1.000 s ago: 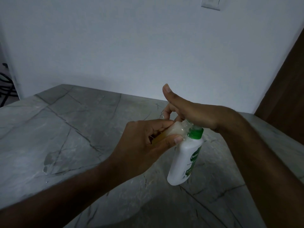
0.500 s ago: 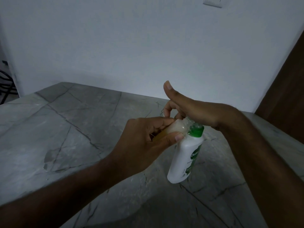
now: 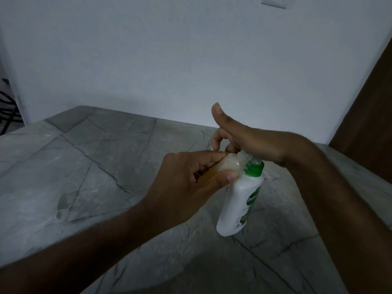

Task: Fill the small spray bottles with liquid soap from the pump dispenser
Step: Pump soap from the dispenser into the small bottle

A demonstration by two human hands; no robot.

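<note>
Change: against the frame from a second ago, your hands, the small bottle and the dispenser keep almost the same arrangement; only the view has shifted slightly.
Bench: grey veined stone; it carries the pump dispenser and runs back to a white wall.
Pump dispenser: white body with a green collar, standing a little tilted on the bench, right of centre, under your right hand.
Right hand: it lies over the pump head, thumb stuck up, fingers curled down in front; you cannot see exactly what they touch.
Left hand: your fingers and thumb grip the small spray bottle, holding it on its side.
Small spray bottle: clear, with yellowish liquid inside, its mouth against the pump top, just left of the green collar.
</note>
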